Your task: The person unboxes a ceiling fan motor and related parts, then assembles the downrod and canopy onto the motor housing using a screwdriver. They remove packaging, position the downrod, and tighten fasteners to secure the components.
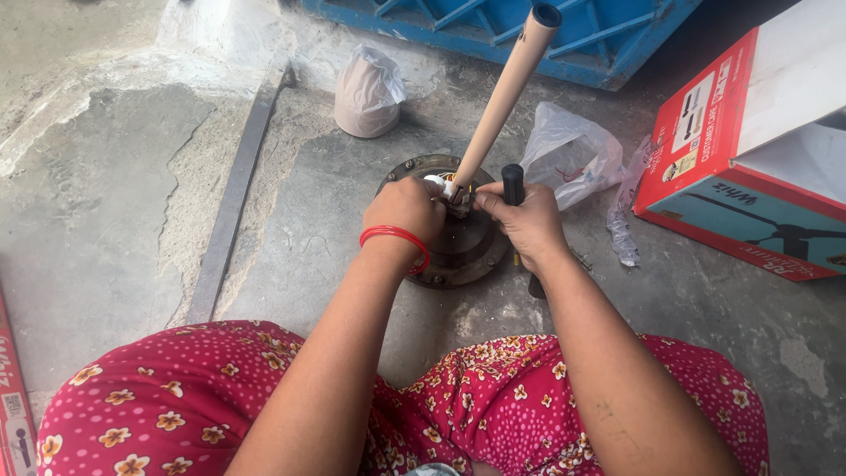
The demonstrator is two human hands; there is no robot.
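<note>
You work in soft, even daylight, and the picture is bright with no strong glare. Your arms throw only faint shadows on the concrete floor [115, 220]. Focus is sharp at the centre, and the edges bend and stretch a little.

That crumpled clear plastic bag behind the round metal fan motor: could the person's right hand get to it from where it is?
Probably yes. The right hand grips a black tool handle beside the plastic bag, with nothing between them, though it would have to let go of the handle first.
</note>
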